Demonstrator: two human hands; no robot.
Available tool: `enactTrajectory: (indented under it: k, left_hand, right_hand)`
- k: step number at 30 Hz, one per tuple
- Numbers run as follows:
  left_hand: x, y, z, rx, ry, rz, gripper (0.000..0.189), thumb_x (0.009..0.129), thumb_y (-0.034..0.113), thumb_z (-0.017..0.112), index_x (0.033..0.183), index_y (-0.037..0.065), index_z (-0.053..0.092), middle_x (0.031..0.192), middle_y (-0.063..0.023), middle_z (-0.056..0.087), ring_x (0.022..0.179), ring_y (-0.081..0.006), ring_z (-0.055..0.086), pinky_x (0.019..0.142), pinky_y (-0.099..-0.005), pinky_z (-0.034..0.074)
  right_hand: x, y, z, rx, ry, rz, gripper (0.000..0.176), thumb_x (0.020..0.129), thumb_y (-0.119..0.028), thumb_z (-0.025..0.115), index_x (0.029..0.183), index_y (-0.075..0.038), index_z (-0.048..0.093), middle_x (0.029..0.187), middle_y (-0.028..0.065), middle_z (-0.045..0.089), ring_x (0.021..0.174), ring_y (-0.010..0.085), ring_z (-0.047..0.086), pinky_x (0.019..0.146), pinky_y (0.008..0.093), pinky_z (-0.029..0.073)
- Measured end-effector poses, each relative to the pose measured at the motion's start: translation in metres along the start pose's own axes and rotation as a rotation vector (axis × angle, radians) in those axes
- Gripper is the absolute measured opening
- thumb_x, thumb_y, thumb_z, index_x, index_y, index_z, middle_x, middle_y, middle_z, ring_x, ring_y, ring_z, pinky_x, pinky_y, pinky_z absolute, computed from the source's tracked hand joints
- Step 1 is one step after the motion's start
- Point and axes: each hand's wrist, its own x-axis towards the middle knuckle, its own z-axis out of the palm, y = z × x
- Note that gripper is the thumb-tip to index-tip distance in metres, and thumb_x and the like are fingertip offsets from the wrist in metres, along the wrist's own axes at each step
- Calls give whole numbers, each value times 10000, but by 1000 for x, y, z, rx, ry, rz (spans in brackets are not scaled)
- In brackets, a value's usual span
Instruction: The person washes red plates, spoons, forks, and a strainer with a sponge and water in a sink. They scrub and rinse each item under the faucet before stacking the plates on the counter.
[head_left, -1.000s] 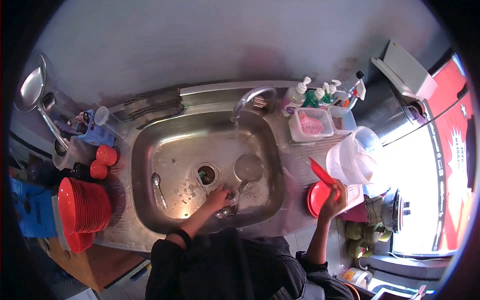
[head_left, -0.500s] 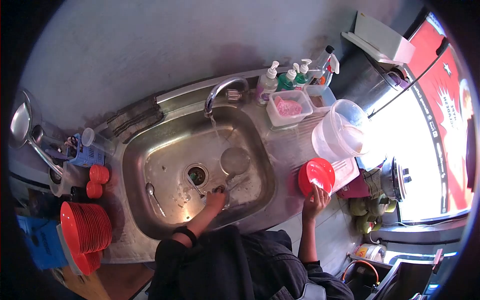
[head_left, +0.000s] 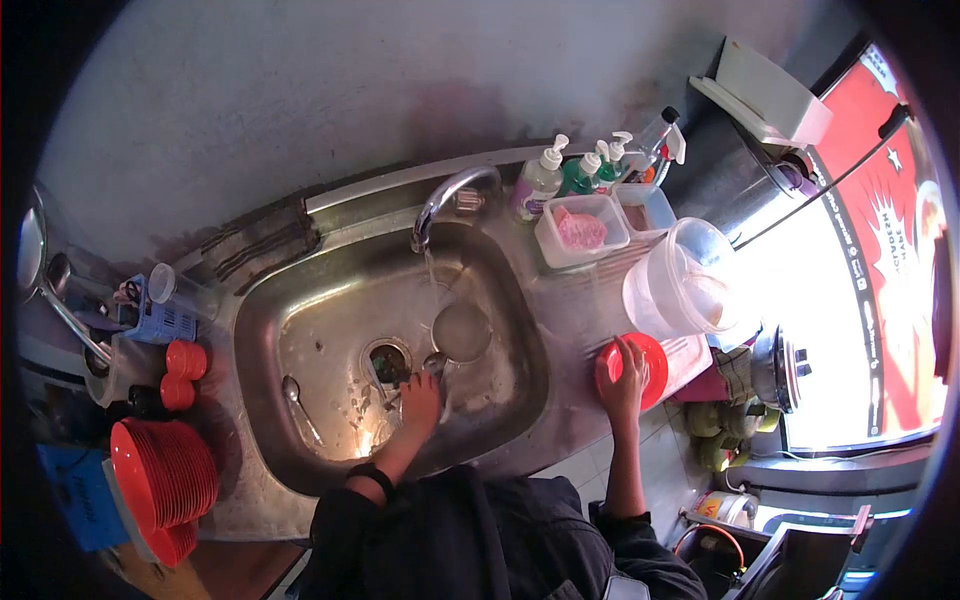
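Observation:
Down in the metal sink [head_left: 300,270], my left hand [head_left: 420,402] reaches just right of the drain [head_left: 387,362]. Its fingers are stretched out over wet cutlery, touching or close to a spoon [head_left: 434,364]; their tips are partly hidden. A round grey metal piece [head_left: 462,332] lies beyond them, and another spoon [head_left: 302,408] rests at the left of the sink. On the right counter my right hand [head_left: 624,374] lies over a red plate [head_left: 655,372], thumb and fingers apart across its inside. Water runs from the tap [head_left: 432,205].
Stacked red plates [head_left: 165,475] and red cups [head_left: 183,375] stand left of the sink. Soap bottles [head_left: 540,180], a tub with a pink sponge [head_left: 580,230] and a clear plastic bucket [head_left: 670,285] line the right side. A dark pot [head_left: 725,165] stands behind.
My right hand has moved forward from the red plate's near rim onto its inside. My left hand has shifted slightly left, its fingers now more stretched out. The view has tilted a little.

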Motion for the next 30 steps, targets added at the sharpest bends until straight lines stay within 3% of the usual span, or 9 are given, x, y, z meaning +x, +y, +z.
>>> enactTrajectory:
  k: [5, 8, 14, 18, 22, 26, 28, 29, 30]
  left_hand:
    - [11, 6, 0, -101, -23, 119, 360, 638, 270, 542, 904, 30, 503, 912, -74, 443, 850, -217, 429, 700, -385, 308]
    - [14, 12, 10, -78, 53, 41, 163, 643, 172, 495, 759, 68, 543, 817, -64, 477, 796, -195, 445, 689, -351, 328]
    - [18, 11, 24, -17, -54, 26, 135, 633, 167, 525, 708, 60, 555, 723, -61, 535, 756, -196, 502, 722, -366, 315]
    - [26, -3, 3, -149, -151, 7, 154, 636, 148, 525, 744, 39, 538, 689, -93, 548, 697, -223, 534, 724, -409, 337]
    - [24, -6, -34, -439, -350, -188, 218, 702, 169, 500, 852, 12, 476, 694, -158, 553, 665, -297, 546, 641, -447, 387]
    - [12, -11, -15, -406, -68, -92, 246, 761, 213, 447, 895, 7, 435, 722, -203, 548, 641, -326, 547, 551, -425, 408]
    - [12, -15, -13, -903, -202, -195, 228, 802, 249, 400, 837, 25, 428, 616, -144, 530, 530, -257, 534, 491, -354, 418]
    - [12, -18, -12, -896, -195, -192, 228, 802, 249, 401, 837, 25, 428, 616, -144, 530, 530, -257, 534, 491, -354, 418]
    - [12, -22, -12, -1295, -355, -272, 214, 817, 255, 380, 801, 44, 413, 566, -93, 483, 474, -208, 492, 489, -332, 417]
  right_hand:
    - [74, -53, -1, 211, 89, -277, 319, 678, -132, 543, 990, -91, 490, 1040, 145, 440, 987, 309, 393, 857, 376, 281]
    - [118, -72, 8, 259, 98, -405, 259, 679, -73, 524, 937, -57, 521, 975, 165, 477, 944, 308, 435, 817, 365, 328]
    - [188, -60, 58, 154, -165, -223, 313, 616, -70, 551, 929, -70, 528, 955, 155, 494, 950, 316, 428, 799, 391, 345]
    - [216, -57, 71, -161, -216, -458, 467, 531, -133, 643, 978, -116, 507, 955, 127, 500, 1016, 304, 378, 769, 430, 358]
    - [215, -67, 63, -264, -311, -343, 462, 532, -121, 649, 971, -106, 507, 924, 116, 512, 964, 305, 423, 756, 407, 367]
    - [202, -68, 49, -83, -84, -362, 412, 546, -106, 649, 932, -76, 509, 841, 115, 527, 838, 315, 482, 717, 375, 385]
    - [186, -75, 33, -14, 82, -346, 396, 556, -110, 646, 924, -62, 509, 824, 124, 528, 801, 321, 492, 700, 364, 391]
    - [174, -83, 21, 133, 148, -322, 382, 582, -116, 633, 935, -50, 504, 832, 124, 532, 806, 299, 499, 703, 350, 392]
    - [163, -89, 14, 281, 215, -297, 370, 607, -122, 620, 946, -38, 499, 839, 124, 535, 812, 277, 506, 706, 336, 393]
